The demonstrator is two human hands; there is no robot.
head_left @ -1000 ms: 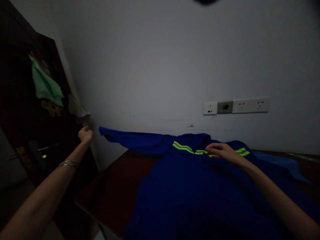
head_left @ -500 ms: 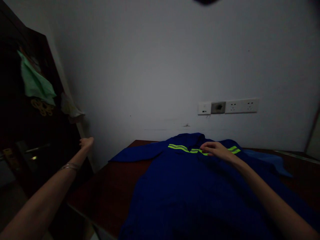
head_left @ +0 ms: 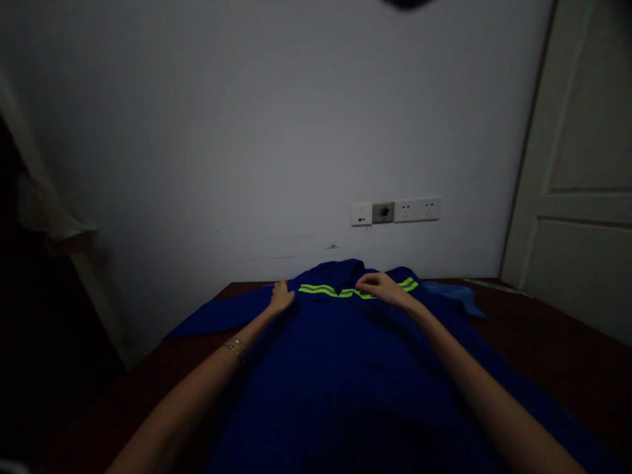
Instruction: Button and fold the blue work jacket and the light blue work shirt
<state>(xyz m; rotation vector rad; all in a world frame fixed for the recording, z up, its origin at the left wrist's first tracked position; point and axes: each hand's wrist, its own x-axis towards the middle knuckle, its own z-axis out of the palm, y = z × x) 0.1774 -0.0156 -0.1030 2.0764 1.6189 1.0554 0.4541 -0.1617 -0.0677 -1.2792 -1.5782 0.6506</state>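
A dark blue work jacket with yellow-green reflective strips lies spread over the table, its collar towards the wall. My right hand is closed in a pinch at the middle of the chest, by the front opening beside the strip. Over the shoulder on the left side is my left hand, a bracelet on its wrist. Its thumb stands apart from the loosely bent fingers, and nothing shows between them. The left sleeve stretches out flat to the left. In the dim light the jacket's lower part is hard to make out.
The dark red-brown table meets a pale wall with sockets on it. Lighter blue cloth lies by the jacket's right side. A whitish door stands on the right; a dark doorway area is at the left.
My left hand has come in from the far left, beside the door, to the jacket's shoulder. My right hand stays at the chest. The view has turned to the right.
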